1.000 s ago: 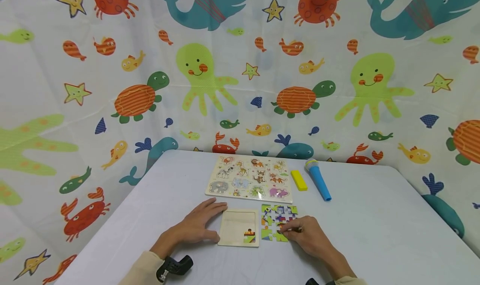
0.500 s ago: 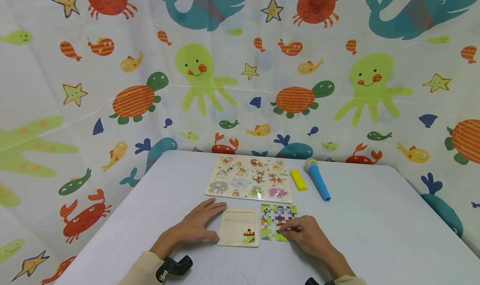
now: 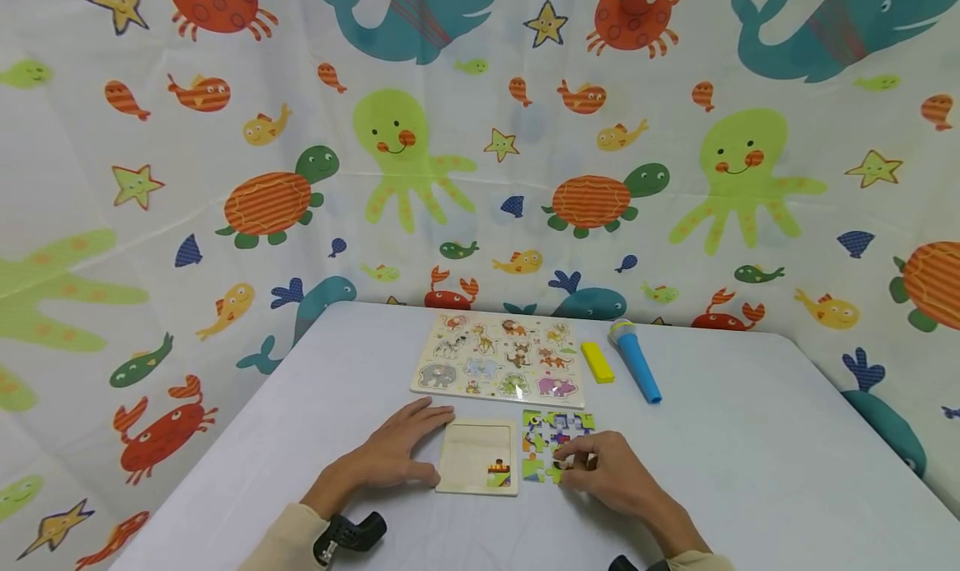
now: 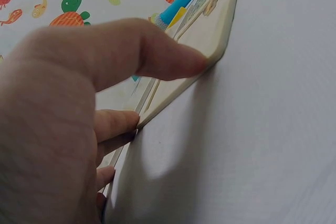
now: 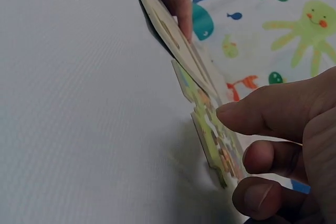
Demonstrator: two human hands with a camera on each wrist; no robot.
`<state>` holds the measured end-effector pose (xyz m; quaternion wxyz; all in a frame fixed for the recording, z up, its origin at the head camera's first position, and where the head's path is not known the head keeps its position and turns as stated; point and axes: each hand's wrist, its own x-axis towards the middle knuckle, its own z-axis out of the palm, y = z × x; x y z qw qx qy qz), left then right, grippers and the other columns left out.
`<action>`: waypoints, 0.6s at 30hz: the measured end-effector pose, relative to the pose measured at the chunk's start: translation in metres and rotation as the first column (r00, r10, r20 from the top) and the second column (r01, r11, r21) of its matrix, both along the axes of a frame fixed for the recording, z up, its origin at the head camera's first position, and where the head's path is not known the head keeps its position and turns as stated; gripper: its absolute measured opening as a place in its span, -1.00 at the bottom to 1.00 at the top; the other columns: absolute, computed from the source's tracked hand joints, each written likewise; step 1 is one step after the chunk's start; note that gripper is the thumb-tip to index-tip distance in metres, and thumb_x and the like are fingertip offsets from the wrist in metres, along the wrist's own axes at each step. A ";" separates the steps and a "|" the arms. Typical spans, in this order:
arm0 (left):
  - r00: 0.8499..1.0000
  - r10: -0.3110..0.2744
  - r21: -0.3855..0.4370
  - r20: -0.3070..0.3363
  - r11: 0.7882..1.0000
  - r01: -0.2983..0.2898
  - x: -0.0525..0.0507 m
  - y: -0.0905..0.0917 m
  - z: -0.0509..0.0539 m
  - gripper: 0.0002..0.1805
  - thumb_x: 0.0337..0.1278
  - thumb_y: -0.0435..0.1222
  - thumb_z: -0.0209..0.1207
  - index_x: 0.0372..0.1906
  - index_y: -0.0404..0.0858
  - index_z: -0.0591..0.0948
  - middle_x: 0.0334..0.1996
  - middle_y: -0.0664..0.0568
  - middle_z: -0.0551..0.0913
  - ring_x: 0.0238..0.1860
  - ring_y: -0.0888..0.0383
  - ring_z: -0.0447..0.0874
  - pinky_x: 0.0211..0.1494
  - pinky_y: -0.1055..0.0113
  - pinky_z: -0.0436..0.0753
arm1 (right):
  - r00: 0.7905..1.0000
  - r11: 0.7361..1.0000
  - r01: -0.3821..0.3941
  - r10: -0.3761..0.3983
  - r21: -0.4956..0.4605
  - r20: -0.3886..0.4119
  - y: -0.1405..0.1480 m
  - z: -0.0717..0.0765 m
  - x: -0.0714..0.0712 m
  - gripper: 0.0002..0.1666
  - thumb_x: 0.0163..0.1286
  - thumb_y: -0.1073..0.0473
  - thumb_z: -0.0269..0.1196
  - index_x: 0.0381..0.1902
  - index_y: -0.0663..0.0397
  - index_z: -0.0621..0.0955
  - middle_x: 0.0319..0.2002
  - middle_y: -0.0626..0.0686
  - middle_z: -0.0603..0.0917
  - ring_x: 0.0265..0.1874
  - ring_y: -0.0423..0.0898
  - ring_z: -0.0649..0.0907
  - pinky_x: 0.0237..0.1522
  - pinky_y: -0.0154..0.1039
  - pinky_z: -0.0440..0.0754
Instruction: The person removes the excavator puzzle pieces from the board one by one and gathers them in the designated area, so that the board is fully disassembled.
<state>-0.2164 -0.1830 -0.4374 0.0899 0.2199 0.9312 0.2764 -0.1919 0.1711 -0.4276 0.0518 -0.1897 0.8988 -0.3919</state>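
A small square wooden puzzle tray point(image 3: 477, 456) lies on the table, with joined picture pieces in its near right corner. My left hand point(image 3: 390, 448) rests at its left side, thumb at the near corner and fingertips at the far one. Loose jigsaw pieces point(image 3: 534, 469) lie just right of the tray, laid out close together. Over their near right part is my right hand point(image 3: 611, 468), thumb and index finger apart and low over the pieces. In the right wrist view the thumb point(image 5: 262, 109) is close to the pieces, and nothing shows lifted. Some pieces are hidden behind this hand.
Behind the tray lies a wooden animal puzzle board point(image 3: 498, 358). To its right are a yellow block point(image 3: 597, 363) and a blue toy microphone point(image 3: 637, 363). A sea-animal cloth point(image 3: 525, 171) hangs behind the white table point(image 3: 750, 438).
The right thumb and index finger, close together over the pieces before, are now spread apart. My left hand and the tray stay in place.
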 end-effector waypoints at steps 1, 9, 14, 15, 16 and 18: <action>1.000 -0.001 0.000 -0.001 1.000 0.001 0.000 0.000 0.000 0.00 -0.21 -0.02 0.38 0.52 -0.02 0.36 0.54 0.11 0.26 0.61 -0.13 -0.08 0.52 -0.37 0.06 | 1.000 1.000 -0.008 0.008 0.000 -0.007 -0.002 0.000 0.000 -0.77 0.18 0.18 0.42 -0.17 0.01 0.79 -0.53 -0.16 0.56 -0.43 -0.21 0.52 -0.41 -0.37 0.49; 1.000 -0.003 0.005 -0.008 1.000 0.003 0.000 0.000 0.000 0.02 -0.24 -0.01 0.39 0.52 -0.03 0.36 0.54 0.10 0.27 0.61 -0.13 -0.08 0.51 -0.39 0.07 | 0.999 0.999 -0.043 0.044 0.004 -0.031 -0.022 0.003 -0.003 -0.77 0.19 0.16 0.43 -0.16 0.03 0.78 -0.52 -0.18 0.55 -0.45 -0.22 0.51 -0.46 -0.37 0.49; 1.000 -0.005 0.007 -0.011 1.000 0.005 0.000 0.000 -0.002 0.01 -0.24 -0.02 0.40 0.52 -0.04 0.37 0.54 0.10 0.27 0.61 -0.14 -0.07 0.51 -0.39 0.07 | 0.997 0.997 -0.072 0.073 0.034 -0.032 -0.039 0.007 -0.003 -0.74 0.19 0.15 0.46 -0.14 0.04 0.78 -0.49 -0.19 0.56 -0.44 -0.21 0.50 -0.45 -0.36 0.48; 1.000 -0.004 0.008 -0.010 1.000 0.004 0.000 -0.001 -0.002 0.01 -0.24 -0.02 0.39 0.51 -0.03 0.37 0.54 0.10 0.27 0.61 -0.14 -0.07 0.51 -0.39 0.07 | 0.996 0.996 -0.079 0.081 0.040 -0.032 -0.042 0.008 -0.003 -0.74 0.19 0.14 0.47 -0.14 0.05 0.77 -0.49 -0.19 0.57 -0.44 -0.21 0.50 -0.45 -0.36 0.49; 1.000 -0.003 0.007 -0.011 1.000 0.003 -0.001 -0.001 -0.003 0.00 -0.24 -0.03 0.39 0.51 -0.02 0.37 0.54 0.11 0.27 0.61 -0.13 -0.08 0.51 -0.38 0.07 | 0.995 0.995 -0.089 0.090 0.041 -0.036 -0.045 0.009 -0.003 -0.74 0.19 0.14 0.47 -0.15 0.05 0.77 -0.49 -0.19 0.57 -0.45 -0.21 0.50 -0.46 -0.35 0.49; 1.000 -0.005 0.008 -0.012 1.000 0.005 -0.001 -0.001 -0.003 0.01 -0.24 -0.03 0.39 0.51 -0.03 0.37 0.54 0.11 0.27 0.61 -0.14 -0.07 0.51 -0.39 0.07 | 0.994 0.993 -0.105 0.107 0.046 -0.037 -0.051 0.011 -0.002 -0.73 0.19 0.12 0.48 -0.16 0.06 0.77 -0.50 -0.19 0.57 -0.46 -0.22 0.50 -0.46 -0.35 0.48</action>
